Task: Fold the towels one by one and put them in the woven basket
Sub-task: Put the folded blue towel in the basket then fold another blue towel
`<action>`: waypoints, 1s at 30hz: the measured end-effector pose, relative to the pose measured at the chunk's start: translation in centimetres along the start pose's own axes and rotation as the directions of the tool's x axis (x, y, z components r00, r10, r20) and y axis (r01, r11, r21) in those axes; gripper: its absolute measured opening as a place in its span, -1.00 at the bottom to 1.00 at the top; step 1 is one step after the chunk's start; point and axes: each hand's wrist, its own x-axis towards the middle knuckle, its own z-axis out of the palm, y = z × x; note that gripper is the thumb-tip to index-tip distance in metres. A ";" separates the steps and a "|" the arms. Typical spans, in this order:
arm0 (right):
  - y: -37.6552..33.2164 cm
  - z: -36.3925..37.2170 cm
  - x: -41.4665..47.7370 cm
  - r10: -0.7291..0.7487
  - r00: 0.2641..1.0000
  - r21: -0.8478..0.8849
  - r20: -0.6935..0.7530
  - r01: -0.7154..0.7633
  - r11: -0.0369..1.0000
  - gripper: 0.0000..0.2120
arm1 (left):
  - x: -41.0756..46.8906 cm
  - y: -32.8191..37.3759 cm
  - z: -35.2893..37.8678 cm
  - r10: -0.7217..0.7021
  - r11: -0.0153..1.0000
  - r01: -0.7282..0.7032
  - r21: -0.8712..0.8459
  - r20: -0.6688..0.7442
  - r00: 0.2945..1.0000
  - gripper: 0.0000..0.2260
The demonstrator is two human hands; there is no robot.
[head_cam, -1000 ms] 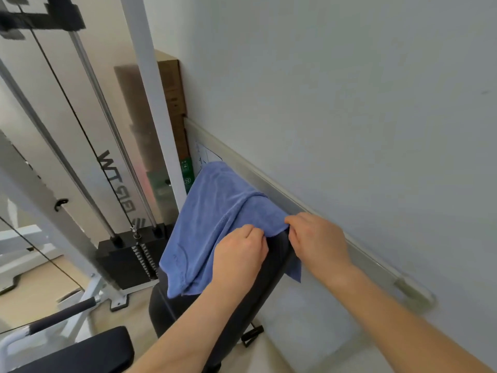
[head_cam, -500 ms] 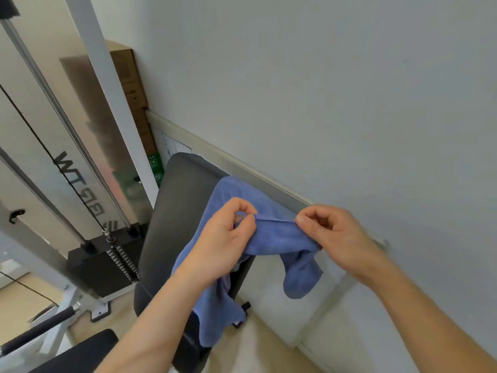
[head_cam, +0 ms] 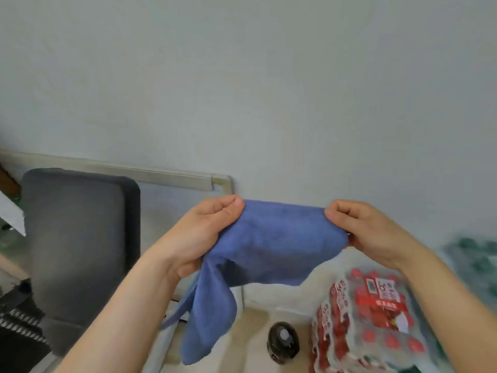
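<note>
A blue towel [head_cam: 269, 249] hangs in the air in front of the pale wall, stretched along its top edge between both hands. My left hand [head_cam: 204, 232] pinches the towel's left top corner, and a loose flap dangles below that hand. My right hand [head_cam: 368, 232] pinches the right top corner. No woven basket is in view.
A dark padded bench back [head_cam: 78, 238] stands at the left, bare of cloth. On the floor at lower right lies a shrink-wrapped pack of red-capped bottles [head_cam: 371, 319], with a small dark round object [head_cam: 282, 343] beside it. The wall [head_cam: 269, 90] is close ahead.
Both hands lifted the towel off the bench back and spread its top edge taut. The view swung right, bringing the bottle pack into sight.
</note>
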 end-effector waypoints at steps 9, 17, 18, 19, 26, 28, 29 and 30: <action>6.0 -16.4 -28.9 0.131 0.864 -0.527 -0.486 -0.410 0.744 -0.82 | -1.3 -3.5 20.7 -0.006 0.999 -0.008 0.037 0.349 0.937 -0.80; 10.4 -20.8 -45.1 0.211 0.380 0.331 -0.901 0.284 0.900 -0.85 | -2.5 -4.7 35.7 0.007 0.930 -0.221 0.293 0.589 0.808 -0.85; 10.8 -21.3 -45.8 0.214 0.317 0.317 -0.924 0.318 0.894 -0.79 | -2.1 -5.0 37.0 0.004 0.909 -0.256 0.329 0.608 0.794 -0.86; 11.3 -22.0 -46.3 0.211 0.238 0.279 -0.948 0.301 0.912 -0.83 | -1.4 -5.6 38.1 0.013 0.868 -0.320 0.380 0.627 0.779 -0.87; 15.1 -30.3 -44.8 0.017 -0.087 0.030 -0.996 -0.154 0.988 -0.67 | 4.6 -9.0 44.2 0.145 0.527 -0.723 0.447 0.790 0.595 -0.72; 15.8 -33.6 -43.1 -0.031 -0.086 -0.008 -0.996 -0.256 0.967 -0.62 | 8.0 -10.0 45.8 0.129 0.456 -0.762 0.460 0.813 0.568 -0.62; 16.0 -35.2 -42.1 -0.063 -0.090 -0.032 -0.994 -0.307 0.951 -0.60 | 9.9 -10.6 46.7 0.130 0.431 -0.767 0.476 0.808 0.575 -0.59; 16.4 -36.9 -40.9 -0.088 -0.092 -0.050 -0.992 -0.353 0.934 -0.59 | 12.0 -11.2 47.5 0.140 0.415 -0.759 0.502 0.789 0.598 -0.56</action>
